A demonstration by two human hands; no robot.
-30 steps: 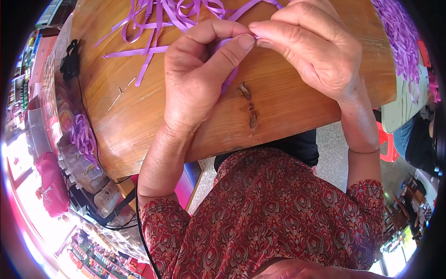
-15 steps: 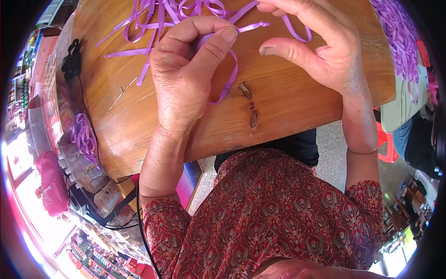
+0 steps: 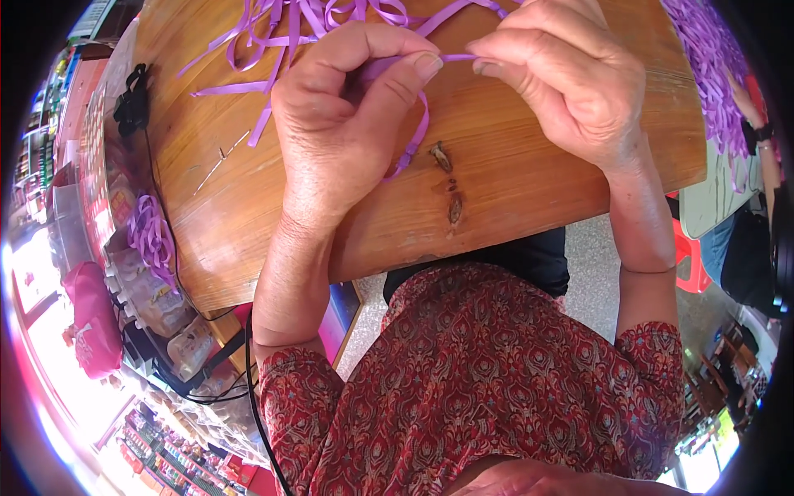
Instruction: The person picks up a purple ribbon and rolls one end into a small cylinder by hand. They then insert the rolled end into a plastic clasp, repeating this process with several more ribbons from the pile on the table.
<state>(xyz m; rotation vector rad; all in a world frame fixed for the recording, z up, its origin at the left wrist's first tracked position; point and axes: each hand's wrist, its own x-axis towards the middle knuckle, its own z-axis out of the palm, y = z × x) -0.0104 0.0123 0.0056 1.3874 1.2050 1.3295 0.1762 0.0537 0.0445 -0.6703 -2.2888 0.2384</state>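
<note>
A narrow purple ribbon (image 3: 456,58) runs taut between my two hands above the wooden table. My left hand (image 3: 347,107) pinches it between thumb and forefinger, the other fingers curled in. On the ribbon's other end, the thumb and fingertips of my right hand (image 3: 571,83) are closed; the tip itself is hidden by them. Below my left hand a loop of the ribbon hangs down, with a small purple slider or knot (image 3: 404,162) on it. Past my hands lies a loose heap of purple ribbons (image 3: 289,33) at the table's far edge.
A thin metal tool (image 3: 222,161) lies on the wooden table (image 3: 496,215) at left. Beside the table's left edge are a black cable (image 3: 132,103) and a purple ribbon bundle (image 3: 150,240). At right, another person's hand (image 3: 748,107) touches a big ribbon pile (image 3: 703,66).
My right hand has come down and left, closing its fingers on the ribbon end that stuck out from my left hand. Another person's hand has appeared at the right-hand pile.
</note>
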